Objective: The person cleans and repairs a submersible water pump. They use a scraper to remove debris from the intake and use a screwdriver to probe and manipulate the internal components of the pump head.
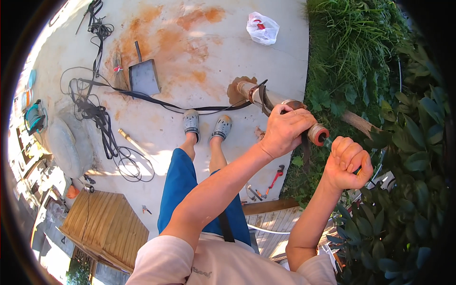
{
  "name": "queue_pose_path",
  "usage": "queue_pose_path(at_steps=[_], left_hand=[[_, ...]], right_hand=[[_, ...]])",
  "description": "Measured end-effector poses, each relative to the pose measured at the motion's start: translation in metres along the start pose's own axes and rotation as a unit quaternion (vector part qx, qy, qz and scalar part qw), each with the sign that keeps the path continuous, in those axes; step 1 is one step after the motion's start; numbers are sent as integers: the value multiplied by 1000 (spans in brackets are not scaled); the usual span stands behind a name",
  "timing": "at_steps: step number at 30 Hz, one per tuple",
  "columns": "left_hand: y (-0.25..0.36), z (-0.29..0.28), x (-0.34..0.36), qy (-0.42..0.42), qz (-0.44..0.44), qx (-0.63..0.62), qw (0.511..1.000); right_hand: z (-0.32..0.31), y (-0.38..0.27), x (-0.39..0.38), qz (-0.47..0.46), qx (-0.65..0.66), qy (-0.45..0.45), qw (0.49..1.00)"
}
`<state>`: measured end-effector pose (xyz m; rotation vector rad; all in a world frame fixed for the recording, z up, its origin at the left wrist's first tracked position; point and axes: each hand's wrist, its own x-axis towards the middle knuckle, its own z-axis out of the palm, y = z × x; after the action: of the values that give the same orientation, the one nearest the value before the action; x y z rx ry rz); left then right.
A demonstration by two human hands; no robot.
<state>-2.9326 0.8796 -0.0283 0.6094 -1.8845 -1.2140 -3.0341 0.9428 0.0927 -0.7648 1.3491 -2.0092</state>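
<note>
Right of centre in the frame, the left hand point(288, 128) lies over a metal pipe point(274, 99), its fingers bent round the upper part and pressed to it. Just beside those fingers is the pipe's near end, a reddish ringed collar point(318, 134) with a round open mouth. The right hand point(349, 164), lower and further right, is a tight fist, its fingers curled in round what looks like a slim greenish tool point(328, 142); the tip points at the mouth, though glare and small size leave it unclear whether they touch. The pipe's far end carries a rust-brown flange point(234, 94) with a scalloped rim, and a flat black strap point(166, 103) reaches from there to a tangle at the left. A small dark looped motif marks the chest of the pale shirt point(223, 266) at the lower edge. Smooth grey concrete point(218, 52), blotched powdery orange, bears a crinkled white plastic bag point(266, 34) at upper right of centre, and a flat metal dustpan point(144, 78) beside a bristly straw broom point(118, 73) at upper left. A red wrench point(275, 180) lies below centre, a slatted wooden box point(104, 221) stands at lower left, and glossy oval leaves point(418, 156) crowd the right edge.
</note>
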Motion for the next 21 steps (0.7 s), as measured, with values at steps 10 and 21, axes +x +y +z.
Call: queue_pose_path(at_steps=[10,21], left_hand=[[-2,-10,-2,14,1,-4,1000],[2,-1,-3,20,-19,8,1000]], right_hand=[[34,-11,18,57,-137,-94,984],[5,8,-11,-47,35,24,998]])
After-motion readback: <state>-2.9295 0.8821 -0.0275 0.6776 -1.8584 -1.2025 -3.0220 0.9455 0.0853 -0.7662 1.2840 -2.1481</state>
